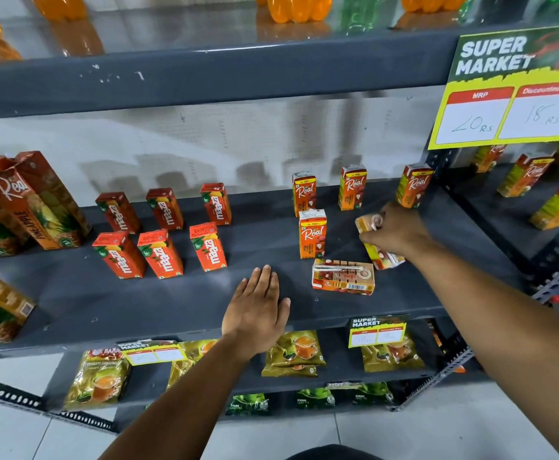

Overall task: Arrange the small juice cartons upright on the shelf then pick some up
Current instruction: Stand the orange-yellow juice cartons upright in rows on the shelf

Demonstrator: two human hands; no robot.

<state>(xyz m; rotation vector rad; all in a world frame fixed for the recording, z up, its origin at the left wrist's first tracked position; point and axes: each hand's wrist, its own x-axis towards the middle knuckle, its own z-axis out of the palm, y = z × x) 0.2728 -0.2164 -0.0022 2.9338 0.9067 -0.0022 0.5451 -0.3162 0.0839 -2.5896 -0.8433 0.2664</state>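
On the grey shelf (pixel 171 293) several small Real juice cartons stand upright at the right: one in front (pixel 312 234), three behind it (pixel 304 193). Another small Real carton (pixel 343 277) lies flat near the front edge. My right hand (pixel 396 230) is closed on a tilted small Real carton (pixel 384 257), just right of the front upright one. My left hand (pixel 256 310) rests flat, fingers apart, on the shelf left of the lying carton and holds nothing. Several red Maaza cartons (pixel 161 252) stand in two rows at the middle left.
Large Real pineapple cartons (pixel 35 200) stand at the far left. A yellow price sign (pixel 510 91) hangs from the shelf above at the right. Orange bottles (pixel 299 6) sit on the top shelf. Tea packets (pixel 296 353) lie on the lower shelf. More cartons (pixel 525 175) fill the adjacent rack.
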